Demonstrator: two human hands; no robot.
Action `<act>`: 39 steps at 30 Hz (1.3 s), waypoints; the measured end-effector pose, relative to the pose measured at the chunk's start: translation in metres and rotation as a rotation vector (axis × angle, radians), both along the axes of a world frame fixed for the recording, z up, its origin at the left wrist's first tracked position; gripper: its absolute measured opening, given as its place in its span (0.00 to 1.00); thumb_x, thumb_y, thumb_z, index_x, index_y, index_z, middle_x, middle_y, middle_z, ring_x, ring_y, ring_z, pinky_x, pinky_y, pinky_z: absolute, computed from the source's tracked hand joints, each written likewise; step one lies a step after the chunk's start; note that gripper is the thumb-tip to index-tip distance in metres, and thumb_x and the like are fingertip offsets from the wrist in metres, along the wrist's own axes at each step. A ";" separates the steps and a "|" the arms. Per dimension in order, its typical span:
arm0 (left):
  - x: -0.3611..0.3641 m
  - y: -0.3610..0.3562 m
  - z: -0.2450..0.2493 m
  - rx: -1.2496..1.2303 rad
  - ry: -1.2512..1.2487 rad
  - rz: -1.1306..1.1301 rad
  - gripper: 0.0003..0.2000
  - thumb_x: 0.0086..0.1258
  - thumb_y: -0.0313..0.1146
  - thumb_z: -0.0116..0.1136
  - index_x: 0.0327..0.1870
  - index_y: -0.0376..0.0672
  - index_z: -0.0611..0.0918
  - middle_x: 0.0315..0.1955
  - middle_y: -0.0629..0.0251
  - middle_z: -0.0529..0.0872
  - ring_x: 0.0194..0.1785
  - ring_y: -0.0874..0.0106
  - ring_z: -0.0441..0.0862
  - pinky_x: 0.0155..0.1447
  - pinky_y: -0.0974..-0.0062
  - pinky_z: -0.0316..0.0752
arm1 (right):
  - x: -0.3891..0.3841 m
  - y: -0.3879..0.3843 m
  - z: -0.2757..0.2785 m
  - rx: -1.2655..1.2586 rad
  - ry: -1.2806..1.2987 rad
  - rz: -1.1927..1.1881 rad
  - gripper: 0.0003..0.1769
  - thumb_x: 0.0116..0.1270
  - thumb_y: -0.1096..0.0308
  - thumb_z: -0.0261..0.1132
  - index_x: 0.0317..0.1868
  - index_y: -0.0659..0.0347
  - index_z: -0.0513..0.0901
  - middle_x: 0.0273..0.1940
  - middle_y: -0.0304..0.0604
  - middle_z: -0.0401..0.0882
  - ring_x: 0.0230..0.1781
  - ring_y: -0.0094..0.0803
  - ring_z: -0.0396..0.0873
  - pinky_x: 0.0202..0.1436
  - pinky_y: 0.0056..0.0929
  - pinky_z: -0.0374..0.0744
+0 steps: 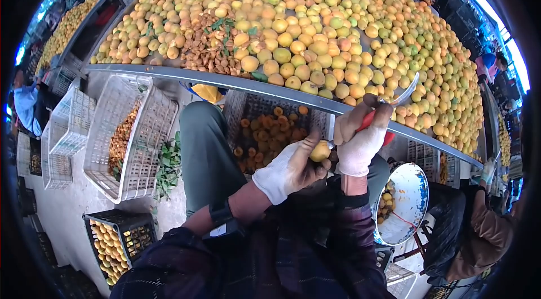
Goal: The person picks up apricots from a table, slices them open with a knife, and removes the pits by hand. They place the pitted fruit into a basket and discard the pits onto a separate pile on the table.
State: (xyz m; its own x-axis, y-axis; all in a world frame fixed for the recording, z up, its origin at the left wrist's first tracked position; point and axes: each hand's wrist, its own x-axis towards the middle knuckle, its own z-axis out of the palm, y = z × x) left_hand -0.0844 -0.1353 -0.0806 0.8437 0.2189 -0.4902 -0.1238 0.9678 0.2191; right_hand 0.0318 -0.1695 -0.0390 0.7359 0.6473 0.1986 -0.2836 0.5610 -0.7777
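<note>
My left hand, in a white glove with bare fingertips, grips a yellow apricot between thumb and fingers. Close beside it, my right hand is wrapped round the red handle of a tool with a curved metal blade that points up and away to the right. A small metal tip on the near side of that hand meets the apricot. Below both hands, a plastic crate holds opened orange apricot pieces.
A metal-edged table heaped with apricots and a pile of pits spans the front. White crates stand left, a black crate of apricots lower left. A white bucket and a seated person are at right.
</note>
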 end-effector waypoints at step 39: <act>0.010 0.019 -0.017 0.003 0.240 0.248 0.19 0.71 0.51 0.55 0.50 0.45 0.73 0.43 0.56 0.80 0.45 0.61 0.79 0.50 0.60 0.75 | -0.025 0.045 -0.032 -0.354 -0.282 -0.385 0.18 0.72 0.56 0.57 0.45 0.67 0.74 0.16 0.34 0.63 0.11 0.22 0.60 0.15 0.23 0.61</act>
